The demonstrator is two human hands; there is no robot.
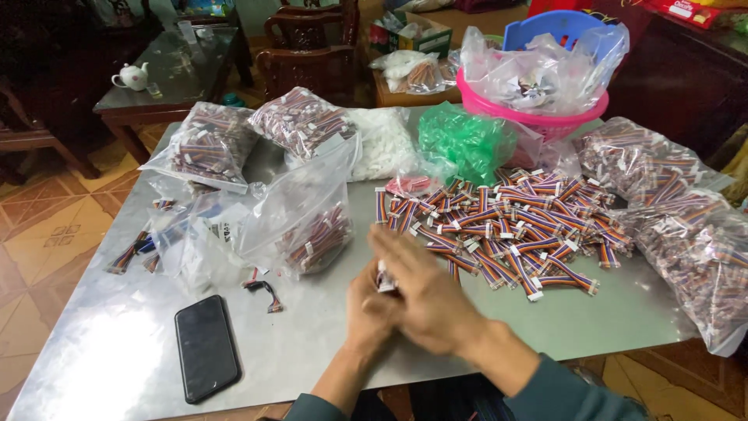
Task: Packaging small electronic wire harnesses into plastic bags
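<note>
Your left hand pinches a light, floppy ribbon cable under your right hand's extended fingers; I'd grip its stiff white connector

Lit softly and evenly from above, moderately bright over the table, dim in the room beyond its far edge. Broad pale glare on the metal top at the near left corner, beside the black phone. Small highlights on the clear plastic bags at the table's middle and right side. Faint, soft-edged shadows under the hands. Motion blur across both hands, strongest on the right hand; left hand smeared too. Sharp focus on the loose cable pile behind them. Slight wide-angle stretching toward the table's corners.
</note>
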